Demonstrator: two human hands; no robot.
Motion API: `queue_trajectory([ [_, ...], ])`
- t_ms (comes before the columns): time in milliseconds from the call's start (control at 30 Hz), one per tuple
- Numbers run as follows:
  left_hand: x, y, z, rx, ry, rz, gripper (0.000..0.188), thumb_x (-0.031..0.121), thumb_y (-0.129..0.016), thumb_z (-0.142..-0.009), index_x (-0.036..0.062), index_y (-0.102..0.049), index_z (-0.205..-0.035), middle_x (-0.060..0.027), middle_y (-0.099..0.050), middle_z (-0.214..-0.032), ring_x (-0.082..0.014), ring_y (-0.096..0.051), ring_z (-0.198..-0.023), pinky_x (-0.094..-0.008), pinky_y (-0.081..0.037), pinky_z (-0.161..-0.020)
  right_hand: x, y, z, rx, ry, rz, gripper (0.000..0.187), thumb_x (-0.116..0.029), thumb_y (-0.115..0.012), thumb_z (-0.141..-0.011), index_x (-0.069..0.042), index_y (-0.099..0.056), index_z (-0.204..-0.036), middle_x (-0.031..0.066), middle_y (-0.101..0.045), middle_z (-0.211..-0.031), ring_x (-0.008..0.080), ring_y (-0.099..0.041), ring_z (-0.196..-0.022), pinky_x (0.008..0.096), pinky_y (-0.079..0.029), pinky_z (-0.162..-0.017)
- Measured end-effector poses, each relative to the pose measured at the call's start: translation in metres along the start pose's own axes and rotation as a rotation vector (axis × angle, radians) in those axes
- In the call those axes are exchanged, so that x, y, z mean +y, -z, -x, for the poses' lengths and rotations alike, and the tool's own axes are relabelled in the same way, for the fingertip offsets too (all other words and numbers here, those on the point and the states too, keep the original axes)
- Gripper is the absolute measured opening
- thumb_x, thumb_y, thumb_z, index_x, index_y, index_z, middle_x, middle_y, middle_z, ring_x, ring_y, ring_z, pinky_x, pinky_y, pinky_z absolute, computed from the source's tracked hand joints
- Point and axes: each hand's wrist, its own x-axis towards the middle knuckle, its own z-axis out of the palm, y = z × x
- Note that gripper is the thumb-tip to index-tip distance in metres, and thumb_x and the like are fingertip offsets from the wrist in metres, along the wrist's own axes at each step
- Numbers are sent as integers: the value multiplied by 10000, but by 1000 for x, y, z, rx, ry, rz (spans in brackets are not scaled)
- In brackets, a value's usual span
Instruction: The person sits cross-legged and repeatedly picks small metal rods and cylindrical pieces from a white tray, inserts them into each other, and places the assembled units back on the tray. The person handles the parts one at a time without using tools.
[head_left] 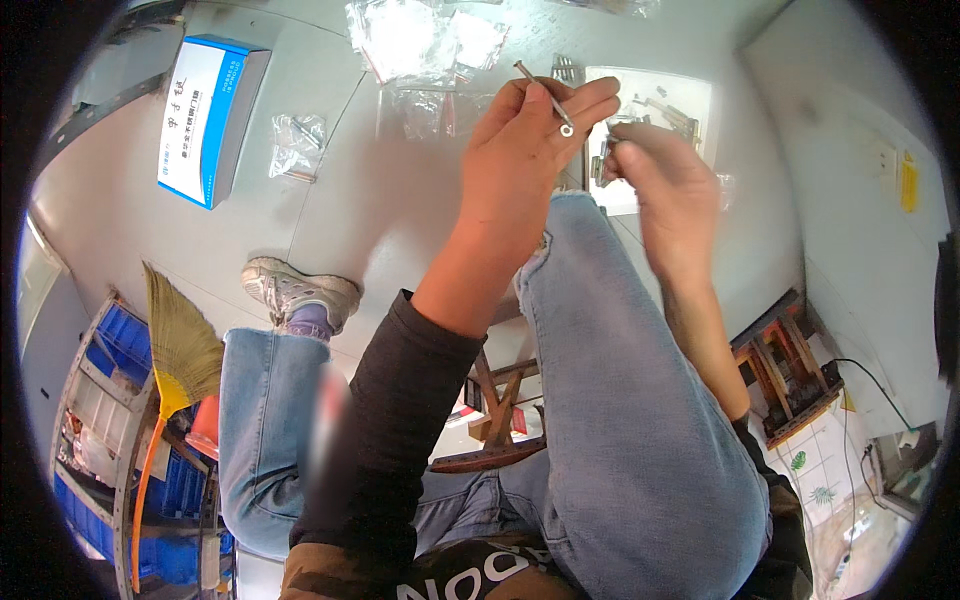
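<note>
My left hand (525,135) is closed on a long, thin metal bolt (546,98). A small white or silver washer-like ring shows at the bolt's lower end. To its right, my right hand (672,178) pinches with thumb and forefinger at a small metal piece, too blurred to name. Both hands are raised over the near side of a shallow white tray (702,92), which holds loose metal hardware (672,115). Several more bolts (565,68) lie beside the tray's far left corner.
Clear plastic bags (400,40) lie on the grey floor at the far side. A smaller bag (298,143) with metal parts sits left of them, near a blue and white box (208,120). At left stand a broom (180,350) and a shelf with blue bins (120,335).
</note>
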Motion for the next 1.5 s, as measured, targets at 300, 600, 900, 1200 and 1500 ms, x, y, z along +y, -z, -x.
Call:
queue_trajectory([
  [300,1,-13,-2,-28,-100,-72,246,191,-212,-950,-5,-357,-925,-251,-510,-1120,-282,-524,-1014,-335,-419,-865,-12,-28,2,23,50,-49,150,-20,-595,-789,36,-562,-925,72,-616,-801,80,-570,-709,198,-466,-645],
  [600,-6,-12,-2,-4,-197,-165,231,239,-308,-948,34,-414,-926,-136,-604,-1002,-135,-580,-841,-206,-437,-600,-11,-32,5,15,22,-124,203,-83,-604,-798,57,-552,-935,89,-583,-822,139,-522,-699,261,-427,-646],
  [900,-7,-13,1,-45,-229,-326,232,199,-240,-950,4,-364,-972,-239,-509,-1122,-275,-516,-1042,-329,-422,-875,-12,-35,5,14,71,-180,198,-51,-595,-798,57,-556,-960,90,-589,-853,123,-526,-710,243,-432,-645],
  [1200,-13,-12,-1,-54,-309,-310,232,198,-251,-949,7,-379,-981,-208,-452,-1169,-317,-455,-1120,-367,-421,-888,-9,-31,4,-19,11,-56,169,13,-571,-789,58,-548,-950,86,-620,-834,98,-584,-739,207,-468,-684],
  [1500,-9,-5,0,46,-85,81,209,206,-380,-926,20,-446,-993,-117,-514,-1053,-212,-487,-1038,-306,-396,-784,-1,-25,0,-108,-73,-471,163,-28,-556,-818,37,-535,-966,78,-600,-828,120,-567,-744,242,-471,-695],
])
